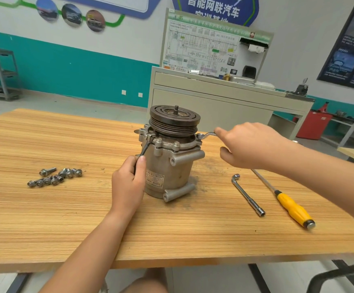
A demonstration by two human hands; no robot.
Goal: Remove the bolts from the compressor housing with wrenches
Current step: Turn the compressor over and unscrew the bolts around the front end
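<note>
From my remote seat I see the compressor housing (172,166) standing upright in the middle of the tabletop (45,218), pulley (175,119) on top, so its long axis runs straight up and the bolts sit vertical round the flange under the pulley. My right hand (250,144) is curled round the handle of a silver wrench (207,134), which lies roughly level and reaches left from the hand to the flange's right edge, its ring end seated there. My left hand (127,182) grips a dark tool (145,148) that slants up from the fist to the flange's left side; I cannot tell whether its tip sits on a bolt. Two flange bolts (158,140) show at the front, between the two tools. The right hand is the nearer to its bolt, and I judge the next move is a level swing of that handle about the bolt's upright axis while the left steadies. No tray or box is in view: the loose bolts (54,177) lie heaped on bare wood well left of the housing. An L-shaped socket wrench (247,193) and a yellow-handled screwdriver (292,207) lie to the right.
</note>
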